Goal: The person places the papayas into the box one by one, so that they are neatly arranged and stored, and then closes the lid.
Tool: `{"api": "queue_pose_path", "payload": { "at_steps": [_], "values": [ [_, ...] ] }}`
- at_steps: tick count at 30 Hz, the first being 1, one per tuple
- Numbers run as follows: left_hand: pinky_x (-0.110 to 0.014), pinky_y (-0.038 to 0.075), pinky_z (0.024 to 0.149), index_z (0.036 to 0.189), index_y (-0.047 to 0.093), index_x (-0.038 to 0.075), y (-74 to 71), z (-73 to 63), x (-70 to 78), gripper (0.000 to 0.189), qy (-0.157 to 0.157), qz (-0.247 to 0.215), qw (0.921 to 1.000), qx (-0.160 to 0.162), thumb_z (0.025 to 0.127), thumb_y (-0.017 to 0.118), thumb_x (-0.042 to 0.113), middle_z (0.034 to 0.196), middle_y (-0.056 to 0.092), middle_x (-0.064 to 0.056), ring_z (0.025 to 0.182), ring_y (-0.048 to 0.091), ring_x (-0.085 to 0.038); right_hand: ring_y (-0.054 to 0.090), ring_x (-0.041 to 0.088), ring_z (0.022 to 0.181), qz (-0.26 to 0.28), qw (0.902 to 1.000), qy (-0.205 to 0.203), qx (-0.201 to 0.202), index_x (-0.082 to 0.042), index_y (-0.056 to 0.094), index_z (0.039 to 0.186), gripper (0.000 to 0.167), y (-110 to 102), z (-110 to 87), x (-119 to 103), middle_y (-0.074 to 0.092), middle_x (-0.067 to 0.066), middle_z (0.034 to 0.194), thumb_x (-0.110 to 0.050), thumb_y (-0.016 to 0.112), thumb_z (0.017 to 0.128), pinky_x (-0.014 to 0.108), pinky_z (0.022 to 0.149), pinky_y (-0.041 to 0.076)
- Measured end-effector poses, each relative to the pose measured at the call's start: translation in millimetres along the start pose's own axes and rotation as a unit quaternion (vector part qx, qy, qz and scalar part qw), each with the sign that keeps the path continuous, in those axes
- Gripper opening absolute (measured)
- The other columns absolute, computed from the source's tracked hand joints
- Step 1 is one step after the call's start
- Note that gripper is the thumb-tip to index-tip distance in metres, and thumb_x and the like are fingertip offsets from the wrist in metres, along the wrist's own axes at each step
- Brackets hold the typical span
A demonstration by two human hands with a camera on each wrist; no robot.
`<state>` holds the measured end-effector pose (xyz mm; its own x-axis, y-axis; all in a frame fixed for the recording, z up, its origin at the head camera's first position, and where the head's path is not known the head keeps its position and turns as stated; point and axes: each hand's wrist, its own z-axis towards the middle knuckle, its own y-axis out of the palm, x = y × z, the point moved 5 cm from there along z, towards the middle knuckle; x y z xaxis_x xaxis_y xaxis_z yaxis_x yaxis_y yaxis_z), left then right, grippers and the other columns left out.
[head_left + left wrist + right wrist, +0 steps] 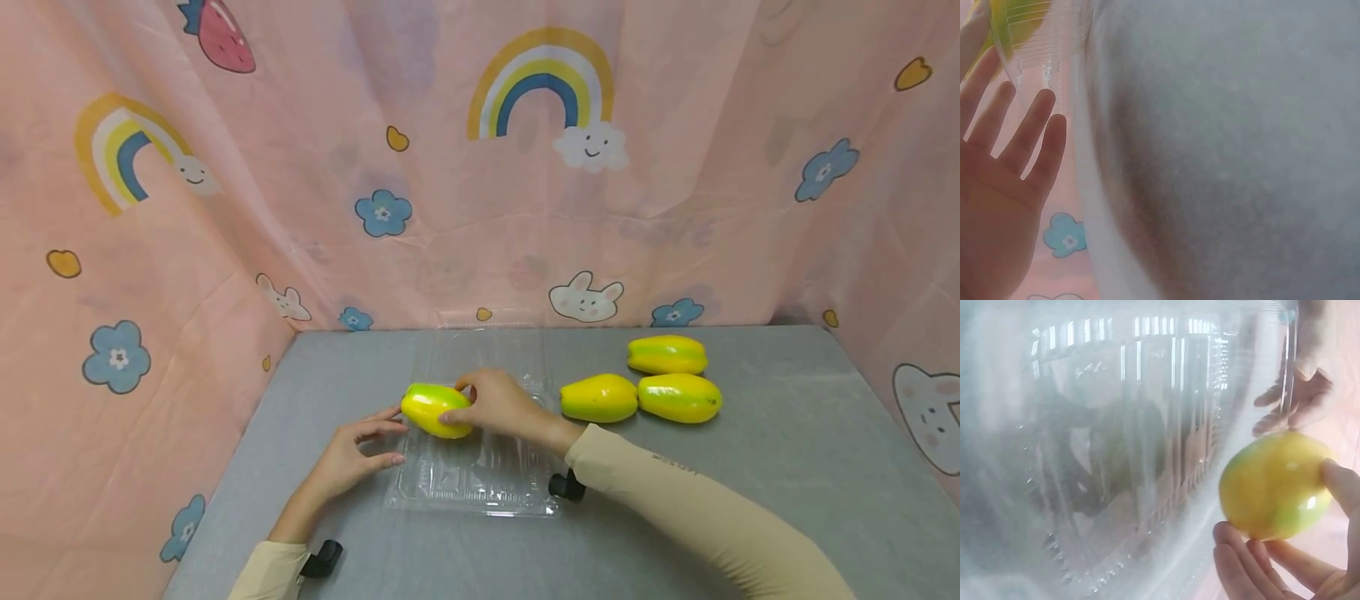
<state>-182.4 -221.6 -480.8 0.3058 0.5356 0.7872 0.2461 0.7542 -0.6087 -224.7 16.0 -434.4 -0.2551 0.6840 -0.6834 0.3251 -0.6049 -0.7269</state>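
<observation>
My right hand (501, 404) grips a glossy yellow-green papaya (429, 408) by its right end, thumb on the near side and fingers behind. The papaya is over the left part of a clear plastic clamshell box (472, 507), whose lid (483, 350) lies folded back towards the curtain. Close by the box's left edge, my left hand (345, 458) reaches in with its fingers extended and apart, fingertips near the papaya's left end. In the right wrist view, the held papaya (1275, 487) sits between thumb and fingers, beside the ribbed tray.
To the right of the box three more papayas lie on the grey tabletop (750, 500): one in front at left (598, 398), one beside it (680, 398), and one behind (667, 355). A pink patterned curtain (450, 267) stands around the table's back and sides.
</observation>
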Motion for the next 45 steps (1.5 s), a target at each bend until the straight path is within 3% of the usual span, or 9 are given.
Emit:
{"api": "queue_pose_path", "payload": {
  "at_steps": [6, 14, 21, 28, 33, 45],
  "values": [
    [-0.034, 0.054, 0.098, 0.116, 0.073, 0.017, 0.3, -0.2, 0.4, 0.04, 0.003, -0.001, 1.0, 0.003, 0.078, 0.084, 0.027, 0.147, 0.055, -0.008, 0.136, 0.052, -0.033, 0.055, 0.013, 0.076, -0.003, 1.0, 0.003, -0.006, -0.006, 0.07, 0.117, 0.061, 7.2, 2.9, -0.6, 0.068, 0.001, 0.09, -0.05, 0.08, 0.077, 0.027, 0.067, 0.045],
    [-0.029, 0.05, 0.101, 0.118, 0.072, 0.022, 0.7, 1.0, -1.9, 0.041, 0.0, -0.021, 0.9997, -0.011, 0.08, 0.082, 0.03, 0.151, 0.051, 0.001, 0.14, 0.048, -0.029, 0.055, 0.013, 0.073, -0.014, 0.9998, -0.012, -0.011, -0.006, 0.07, 0.114, 0.046, 10.2, 3.2, -1.8, 0.066, 0.002, 0.083, -0.037, 0.08, 0.08, 0.026, 0.065, 0.045],
    [-0.027, 0.05, 0.101, 0.119, 0.071, 0.024, 1.1, 0.9, -1.8, 0.039, 0.009, -0.022, 0.9996, -0.014, 0.081, 0.082, 0.026, 0.152, 0.05, 0.002, 0.141, 0.048, -0.028, 0.057, 0.014, 0.078, -0.012, 0.999, -0.02, -0.038, -0.009, 0.067, 0.122, 0.06, 17.3, 1.5, -2.4, 0.068, 0.003, 0.093, -0.039, 0.086, 0.073, 0.028, 0.068, 0.047],
    [-0.026, 0.05, 0.1, 0.119, 0.072, 0.019, 1.1, 1.0, -1.7, 0.04, 0.01, -0.025, 0.9996, -0.011, 0.081, 0.082, 0.022, 0.152, 0.051, 0.0, 0.14, 0.048, -0.03, 0.06, 0.013, 0.081, -0.047, 0.9977, -0.05, -0.008, -0.014, 0.066, 0.128, 0.059, 11.8, -0.1, -7.1, 0.072, 0.002, 0.096, -0.034, 0.086, 0.075, 0.03, 0.072, 0.05],
    [-0.026, 0.05, 0.099, 0.118, 0.072, 0.021, 0.8, 0.8, -3.0, 0.04, 0.005, -0.025, 0.9996, -0.009, 0.08, 0.082, 0.025, 0.151, 0.051, -0.001, 0.14, 0.048, -0.029, 0.065, 0.017, 0.089, -0.058, 0.9966, -0.057, -0.003, -0.017, 0.066, 0.128, 0.057, 9.5, -1.9, -10.6, 0.074, 0.005, 0.104, -0.028, 0.086, 0.076, 0.035, 0.079, 0.053],
    [-0.025, 0.051, 0.098, 0.118, 0.072, 0.02, 1.0, 0.2, -1.7, 0.04, 0.006, -0.026, 0.9996, -0.008, 0.08, 0.083, 0.026, 0.151, 0.051, 0.0, 0.139, 0.05, -0.02, 0.064, 0.023, 0.097, -0.038, 0.9977, -0.055, -0.008, -0.017, 0.066, 0.129, 0.062, 11.2, -3.7, -10.2, 0.069, 0.009, 0.112, -0.016, 0.088, 0.071, 0.041, 0.082, 0.053]
  ]
}}
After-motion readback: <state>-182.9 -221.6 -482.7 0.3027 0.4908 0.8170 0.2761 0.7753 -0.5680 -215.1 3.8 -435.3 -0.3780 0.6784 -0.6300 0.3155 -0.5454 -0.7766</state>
